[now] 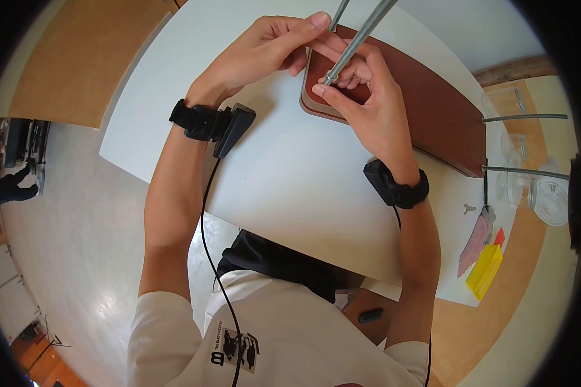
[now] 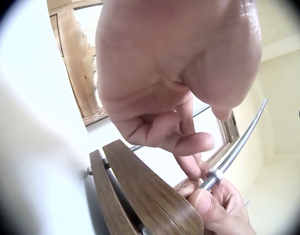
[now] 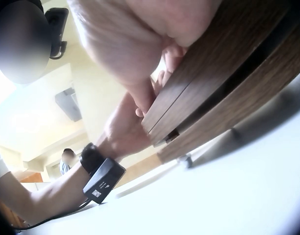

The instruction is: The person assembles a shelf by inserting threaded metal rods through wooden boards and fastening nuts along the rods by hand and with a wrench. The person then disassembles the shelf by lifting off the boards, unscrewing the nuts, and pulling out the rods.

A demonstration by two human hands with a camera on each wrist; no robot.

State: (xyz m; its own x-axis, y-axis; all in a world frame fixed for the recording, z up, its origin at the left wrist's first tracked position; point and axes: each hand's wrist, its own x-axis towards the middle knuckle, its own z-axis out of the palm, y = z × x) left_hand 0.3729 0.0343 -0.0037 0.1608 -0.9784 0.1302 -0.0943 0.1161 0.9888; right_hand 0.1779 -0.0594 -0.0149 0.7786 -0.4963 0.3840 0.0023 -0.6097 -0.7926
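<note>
A brown two-layer wooden piece [image 1: 445, 109] stands on the white table [image 1: 284, 168], with a narrow gap between its boards [image 3: 223, 103]. Metal rods project from its ends. My right hand [image 1: 377, 97] pinches the near threaded rod [image 1: 365, 35] low down, close to the board. A hex nut [image 2: 216, 176] sits on that rod just above the right thumb. My left hand [image 1: 265, 55] is across from it, thumb extended and fingers loosely bent, the fingertips reaching the right hand's fingers. Behind the left thumb rises a second rod [image 1: 339, 14].
Two more rods extend over the table's right side, one of them a lower rod [image 1: 526, 171]. Toward the right edge lie a small wrench [image 1: 469, 209], a pink cloth [image 1: 474, 245] and a yellow packet [image 1: 484, 271]. Clear containers [image 1: 518, 187] and a white round object [image 1: 552, 201] are beyond.
</note>
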